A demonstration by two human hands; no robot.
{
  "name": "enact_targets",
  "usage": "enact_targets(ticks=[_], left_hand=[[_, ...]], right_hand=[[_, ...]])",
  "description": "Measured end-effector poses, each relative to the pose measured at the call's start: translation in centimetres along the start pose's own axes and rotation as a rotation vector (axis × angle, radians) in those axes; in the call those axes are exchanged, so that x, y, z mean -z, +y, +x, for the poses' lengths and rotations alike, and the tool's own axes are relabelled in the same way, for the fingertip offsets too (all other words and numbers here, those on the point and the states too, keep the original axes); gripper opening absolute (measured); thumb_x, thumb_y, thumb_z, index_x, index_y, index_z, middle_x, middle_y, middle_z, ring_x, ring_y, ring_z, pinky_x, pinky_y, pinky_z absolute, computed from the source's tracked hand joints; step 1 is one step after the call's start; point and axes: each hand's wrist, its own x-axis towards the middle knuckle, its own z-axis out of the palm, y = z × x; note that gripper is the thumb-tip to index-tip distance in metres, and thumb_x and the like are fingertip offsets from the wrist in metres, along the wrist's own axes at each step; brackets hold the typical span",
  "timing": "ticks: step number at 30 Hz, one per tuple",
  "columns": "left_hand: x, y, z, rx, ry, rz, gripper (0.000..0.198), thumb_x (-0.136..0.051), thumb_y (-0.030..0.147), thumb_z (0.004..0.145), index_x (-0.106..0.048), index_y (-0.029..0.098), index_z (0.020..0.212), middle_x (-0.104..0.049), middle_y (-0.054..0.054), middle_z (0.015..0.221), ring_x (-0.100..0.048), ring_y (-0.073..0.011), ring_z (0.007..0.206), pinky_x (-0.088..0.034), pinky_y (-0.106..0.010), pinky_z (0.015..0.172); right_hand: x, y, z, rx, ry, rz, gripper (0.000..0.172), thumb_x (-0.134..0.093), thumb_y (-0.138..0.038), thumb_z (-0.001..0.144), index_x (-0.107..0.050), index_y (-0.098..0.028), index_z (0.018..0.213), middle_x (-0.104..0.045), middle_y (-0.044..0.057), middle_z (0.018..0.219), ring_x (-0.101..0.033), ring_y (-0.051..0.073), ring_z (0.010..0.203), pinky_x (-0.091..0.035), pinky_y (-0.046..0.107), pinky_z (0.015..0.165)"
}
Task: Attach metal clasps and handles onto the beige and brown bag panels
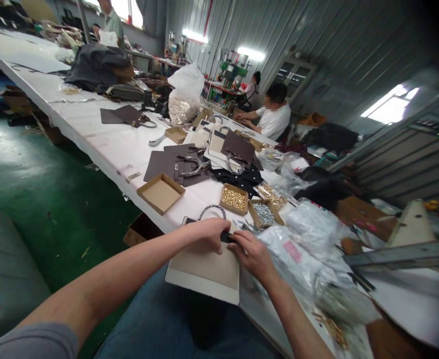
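L hand (216,233) comes in from lower left, forearm stretched across the lap, wrist bent, fingers curled down by a small dark tab (225,237); can't tell if they actually grip it. R hand (250,251) reaches up from lower right, palm down, thumb & fingertips pinching the tab's right end, knuckles bent. Tab sits over the upper right part of a beige panel (204,269), which lies btwn the person's jeans (140,319) and the tabletop (103,149), near edge over the lap. A looped handle (212,209) stands up past the panel's far edge. Tabletop is white-covered, running off diagonally to upper left. On it, just past the hands: a shallow cardbd box (161,194), a box w/ gold bits (233,198), another w/ silver bits (264,213), plastic bags (305,227) to the right. Farther on: dark brown panels (163,167), a clear bag (184,97) w/ small pieces inside. Floor (73,199) is green. Co-worker in a white shirt (276,120) sits at the tabletop's far side; green machines (230,72) behind, nr a ribbed metal wall (279,27) w/ a strip light (251,53).
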Motion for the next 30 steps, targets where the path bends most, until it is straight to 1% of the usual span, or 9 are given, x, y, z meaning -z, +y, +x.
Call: enact_targets(ticks=[3,6,8,11,12,15,18,24,30], left_hand=[[0.2,0.3,-0.2,0.034,-0.01,-0.002,0.078,-0.101,0.04,0.065,-0.067,0.021,0.132,-0.078,-0.013,0.131,-0.076,-0.0352,0.114,-0.058,-0.037,0.087],[0.6,0.7,-0.5,0.071,-0.023,-0.023,0.078,-0.102,0.038,0.063,-0.068,0.023,0.131,-0.079,-0.012,0.13,-0.077,-0.035,0.113,-0.058,-0.037,0.087],[0.7,0.9,-0.7,0.074,-0.023,-0.037,0.079,-0.102,0.039,0.063,-0.068,0.023,0.132,-0.079,-0.012,0.131,-0.076,-0.0351,0.113,-0.058,-0.037,0.086],[0.7,0.9,-0.8,0.079,-0.011,-0.045,0.082,-0.101,0.04,0.063,-0.067,0.022,0.135,-0.079,-0.013,0.132,-0.076,-0.0351,0.112,-0.057,-0.037,0.085],[0.7,0.9,-0.8,0.083,-0.009,-0.047,0.082,-0.101,0.04,0.063,-0.067,0.022,0.135,-0.079,-0.013,0.131,-0.076,-0.0349,0.111,-0.057,-0.037,0.085],[0.5,0.7,-0.8,0.076,0.0,-0.055,0.079,-0.101,0.039,0.063,-0.068,0.022,0.132,-0.079,-0.012,0.129,-0.077,-0.0341,0.111,-0.057,-0.037,0.086],[0.3,0.5,-0.7,0.055,0.017,-0.063,0.076,-0.101,0.039,0.063,-0.068,0.023,0.13,-0.08,-0.011,0.128,-0.077,-0.0339,0.11,-0.057,-0.037,0.085],[-0.2,0.0,-0.5,0.033,0.047,-0.075,0.075,-0.099,0.039,0.062,-0.068,0.024,0.129,-0.08,-0.011,0.125,-0.077,-0.0338,0.106,-0.057,-0.038,0.083],[-0.3,-0.2,-0.5,0.035,0.045,-0.068,0.076,-0.1,0.039,0.061,-0.068,0.024,0.129,-0.08,-0.011,0.125,-0.076,-0.0343,0.107,-0.057,-0.038,0.084]], right_hand=[[0.9,0.0,-0.1,-0.105,-0.002,0.109,0.023,-0.068,-0.04,0.113,-0.085,-0.03,0.124,-0.081,0.011,0.128,-0.078,0.032,0.12,-0.065,0.05,0.105],[1.7,-0.1,-0.1,-0.301,0.138,0.251,0.025,-0.07,-0.045,0.112,-0.088,-0.028,0.116,-0.083,0.01,0.124,-0.079,0.031,0.116,-0.064,0.049,0.108],[1.8,-0.2,-0.1,-0.445,0.206,0.379,0.03,-0.078,-0.051,0.106,-0.087,-0.027,0.121,-0.085,0.01,0.118,-0.081,0.031,0.109,-0.066,0.048,0.103],[1.2,-0.6,0.2,-0.573,0.197,0.556,0.051,-0.089,-0.055,0.096,-0.083,-0.025,0.136,-0.087,0.008,0.109,-0.081,0.028,0.098,-0.067,0.043,0.095],[0.9,-0.8,0.3,-0.597,0.187,0.582,0.053,-0.092,-0.056,0.093,-0.083,-0.024,0.134,-0.087,0.008,0.107,-0.081,0.027,0.097,-0.067,0.042,0.093],[0.2,-1.0,0.4,-0.66,0.119,0.611,0.048,-0.095,-0.06,0.087,-0.088,-0.021,0.114,-0.087,0.01,0.1,-0.081,0.026,0.09,-0.066,0.039,0.085],[-0.2,-1.2,0.4,-0.699,0.05,0.609,0.048,-0.094,-0.062,0.086,-0.088,-0.02,0.11,-0.086,0.01,0.092,-0.08,0.026,0.082,-0.065,0.039,0.077],[-0.1,-1.2,0.8,-0.62,0.051,0.495,0.035,-0.089,-0.053,0.092,-0.09,-0.022,0.109,-0.088,0.009,0.101,-0.081,0.027,0.089,-0.065,0.04,0.083],[-0.2,-0.8,1.2,-0.575,-0.002,0.412,0.031,-0.081,-0.05,0.098,-0.088,-0.022,0.108,-0.087,0.008,0.101,-0.079,0.027,0.086,-0.062,0.04,0.081]])
